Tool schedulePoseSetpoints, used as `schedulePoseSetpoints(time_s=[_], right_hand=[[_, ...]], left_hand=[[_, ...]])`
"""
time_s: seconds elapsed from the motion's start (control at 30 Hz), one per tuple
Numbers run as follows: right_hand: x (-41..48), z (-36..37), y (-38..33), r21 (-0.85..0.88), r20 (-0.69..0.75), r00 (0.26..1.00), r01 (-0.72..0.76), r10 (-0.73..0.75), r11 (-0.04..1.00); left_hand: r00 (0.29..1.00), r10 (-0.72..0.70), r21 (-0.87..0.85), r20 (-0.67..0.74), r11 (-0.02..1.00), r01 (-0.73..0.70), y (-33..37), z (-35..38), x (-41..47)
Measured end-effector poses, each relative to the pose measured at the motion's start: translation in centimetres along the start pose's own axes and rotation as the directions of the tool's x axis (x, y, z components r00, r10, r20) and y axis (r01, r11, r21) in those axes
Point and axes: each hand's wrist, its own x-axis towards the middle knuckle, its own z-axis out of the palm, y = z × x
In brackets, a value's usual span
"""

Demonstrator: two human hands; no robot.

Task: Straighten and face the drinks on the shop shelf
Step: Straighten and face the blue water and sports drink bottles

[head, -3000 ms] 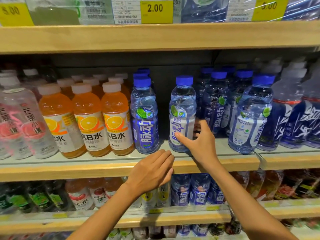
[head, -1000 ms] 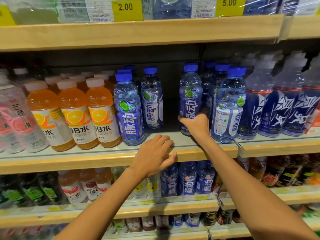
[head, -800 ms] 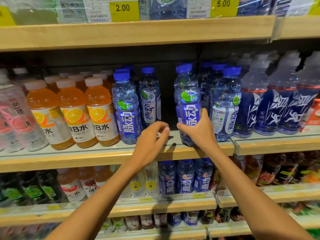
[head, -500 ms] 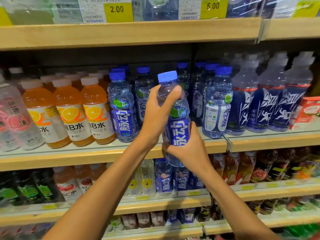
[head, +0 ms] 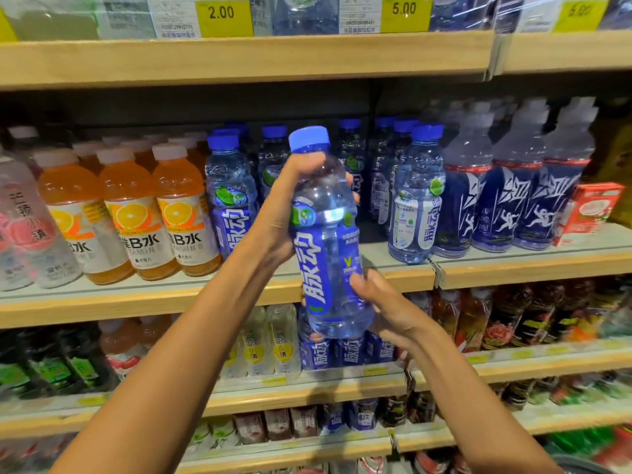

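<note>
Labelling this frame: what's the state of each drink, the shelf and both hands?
held bottle: off the shelf, near upright, capped, logo towards camera.
left hand: grips its upper body.
right hand: holds its lower body.
left front blue bottle: upright, logo forward.
right front blue bottle: upright, logo turned sideways.
orange bottles: upright, labels forward.
shelf: front gap between the two blue bottles.

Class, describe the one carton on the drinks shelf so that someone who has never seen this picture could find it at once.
Find the shelf just below the yellow price tags and follow it right, past the dark-blue bottles printed with white running figures. At their right end stands the carton. It is red and box-shaped, the only thing in that row that is not a bottle.
</note>
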Motion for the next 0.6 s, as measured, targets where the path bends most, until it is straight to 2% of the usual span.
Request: schedulePoseSetpoints(time_s=[0.07, 0.13, 0.2, 0.27, 0.37, 0.47, 0.53, 0.6], right_hand=[[0.1, 0.1, 0.1, 0.057, 0.144, 0.989, 0.007, -0.015, 0.998], [0.3, 0.7, -0.1, 0.087, 0.230, 0.971, 0.045, -0.064, 0.995], [0.6, 1.0, -0.3, 0.092, 0.255, 0.961, 0.082, -0.103, 0.992], [0.7, 1.0, -0.4, 0.093, 0.240, 0.963, 0.105, -0.125, 0.990], [0.7, 0.8, -0.1, 0.023, 0.156, 0.979, 0.133, -0.135, 0.991], [0.7, 0.4, 0.1, -0.067, -0.013, 0.989, 0.149, -0.150, 0.987], [0.7, 0.3, 0.1, -0.168, -0.120, 0.974, 0.173, -0.194, 0.971], [0.7, 0.5, 0.1, -0.298, -0.215, 0.942, 0.189, -0.259, 0.936]], left_hand=[[0.986, 0.001, -0.111, 0.165, 0.994, 0.018, 0.4, -0.2, 0.5], [0.960, 0.001, -0.165, 0.280, 0.985, 0.047, 0.6, -0.2, 0.9], [0.938, -0.019, -0.194, 0.345, 0.977, 0.092, 0.3, -0.3, 1.1], [0.937, -0.029, -0.195, 0.348, 0.975, 0.103, -0.1, -0.5, 1.2], [0.968, -0.027, -0.094, 0.251, 0.994, 0.052, -0.2, -0.7, 1.2], [0.999, 0.035, 0.229, -0.018, 0.973, -0.030, -0.2, -0.6, 1.0], [0.969, 0.160, 0.374, -0.187, 0.924, -0.081, -0.8, -0.3, 0.6], [0.920, 0.310, 0.457, -0.239, 0.872, -0.175, -1.5, 0.5, 0.0]])
